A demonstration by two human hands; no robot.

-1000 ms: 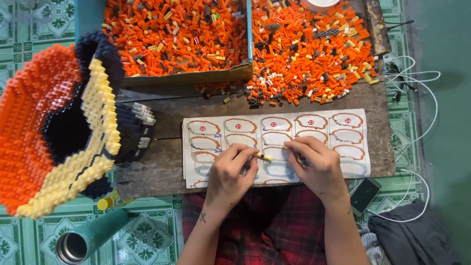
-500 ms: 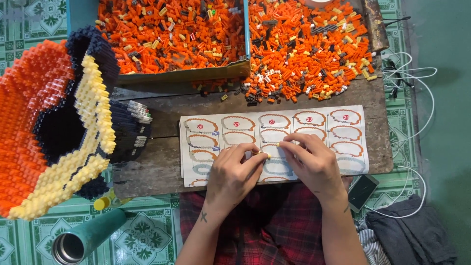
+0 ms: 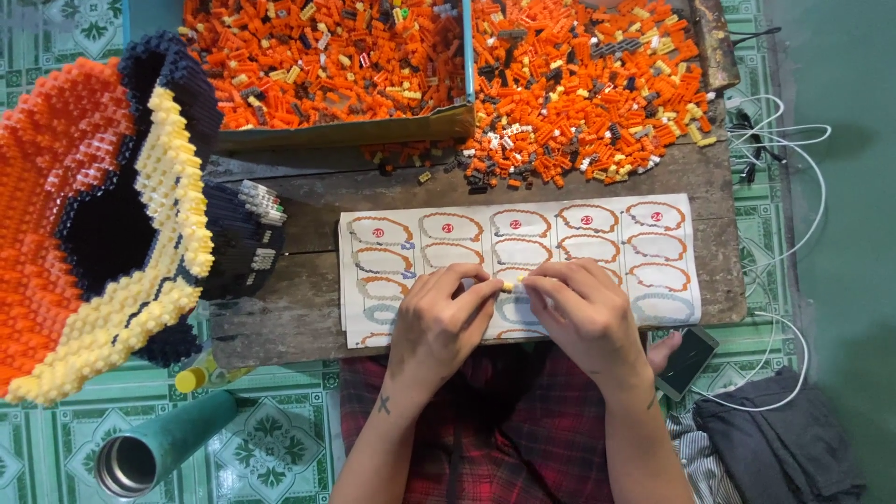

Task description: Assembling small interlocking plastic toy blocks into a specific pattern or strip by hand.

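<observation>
A large orange, yellow and dark brick model (image 3: 89, 224) stands left of the instruction sheet (image 3: 523, 266) on the table (image 3: 308, 317). Over the sheet, the left hand (image 3: 439, 322) and right hand (image 3: 583, 313) meet, fingers of both pinching a small yellow brick (image 3: 508, 287): assembly step in hand. Next move likely calls for precise alignment and light pressure.

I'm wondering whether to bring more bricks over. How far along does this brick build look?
Done: a large orange, yellow and dark brick model stands at the left of the wooden board. In hand: the left hand and right hand pinch a small yellow piece together over the instruction sheet. Left: heaps of loose bricks remain, so supply looks ample.
</observation>
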